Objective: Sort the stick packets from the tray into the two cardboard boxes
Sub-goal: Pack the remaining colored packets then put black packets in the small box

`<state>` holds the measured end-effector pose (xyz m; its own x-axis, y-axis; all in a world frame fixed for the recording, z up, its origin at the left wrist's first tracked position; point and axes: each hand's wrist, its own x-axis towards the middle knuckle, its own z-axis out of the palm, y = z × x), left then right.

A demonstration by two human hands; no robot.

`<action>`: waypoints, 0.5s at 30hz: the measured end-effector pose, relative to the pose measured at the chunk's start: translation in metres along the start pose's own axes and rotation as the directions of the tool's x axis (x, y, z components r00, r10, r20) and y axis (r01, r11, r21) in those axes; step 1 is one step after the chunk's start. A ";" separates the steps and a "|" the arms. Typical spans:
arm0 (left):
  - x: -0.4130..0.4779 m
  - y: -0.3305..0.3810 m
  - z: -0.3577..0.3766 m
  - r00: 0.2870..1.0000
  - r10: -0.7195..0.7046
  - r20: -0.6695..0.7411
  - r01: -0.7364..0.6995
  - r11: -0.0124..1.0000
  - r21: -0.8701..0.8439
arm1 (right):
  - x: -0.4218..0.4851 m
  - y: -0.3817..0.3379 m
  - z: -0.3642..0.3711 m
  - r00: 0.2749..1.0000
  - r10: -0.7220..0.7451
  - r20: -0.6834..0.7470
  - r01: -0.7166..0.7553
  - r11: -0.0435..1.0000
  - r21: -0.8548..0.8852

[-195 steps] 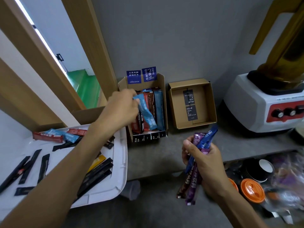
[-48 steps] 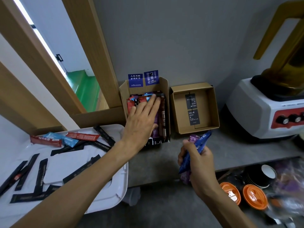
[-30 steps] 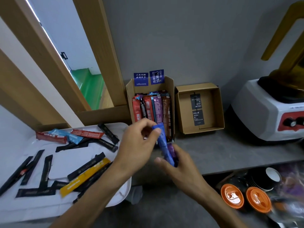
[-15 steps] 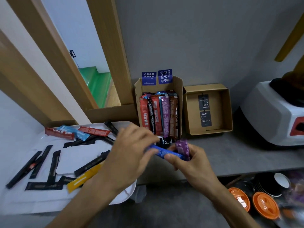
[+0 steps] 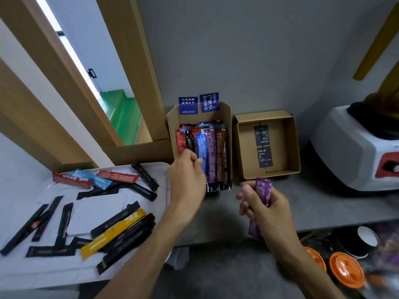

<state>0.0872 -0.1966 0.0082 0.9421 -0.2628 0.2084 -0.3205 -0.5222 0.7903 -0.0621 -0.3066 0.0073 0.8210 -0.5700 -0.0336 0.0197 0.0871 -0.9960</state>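
Observation:
My left hand (image 5: 187,175) pinches a blue stick packet (image 5: 201,148) that lies among several coloured packets in the left cardboard box (image 5: 228,117). My right hand (image 5: 264,209) grips a purple stick packet (image 5: 262,195), upright, above the counter in front of the right cardboard box (image 5: 294,145). That box holds only two black label cards. The white tray (image 5: 90,212) at the left carries several black packets, a yellow packet (image 5: 114,233), red packets and a light blue one (image 5: 95,180).
A white and red blender base (image 5: 356,152) stands at the right on the grey counter (image 5: 313,199). Below the counter edge sit orange lids (image 5: 345,268) and a stack of black paper cups (image 5: 354,240). Wooden frame posts rise at the back left.
My left hand took the blue packet from my right hand and carried it up into the left box. My right hand now keeps only the purple packet.

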 end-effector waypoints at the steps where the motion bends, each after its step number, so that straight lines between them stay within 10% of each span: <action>1: 0.001 0.000 0.007 1.000 -0.018 -0.022 0.018 1.000 0.007 | -0.002 0.000 -0.001 1.000 0.006 0.005 -0.006 1.000 -0.001; 10: -0.013 0.005 0.008 0.974 0.214 -0.071 -0.197 0.962 0.191 | -0.007 0.006 -0.008 0.999 0.030 0.044 -0.029 0.999 -0.020; 15: -0.015 -0.022 0.004 0.900 0.406 0.158 -0.381 0.559 0.736 | -0.005 0.005 -0.009 0.996 0.072 0.054 -0.075 0.995 0.058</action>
<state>0.0802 -0.1845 -0.0149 0.7026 -0.5763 0.4174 -0.6108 -0.7894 -0.0616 -0.0714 -0.3110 0.0014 0.8501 -0.5169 -0.1010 -0.0094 0.1768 -0.9842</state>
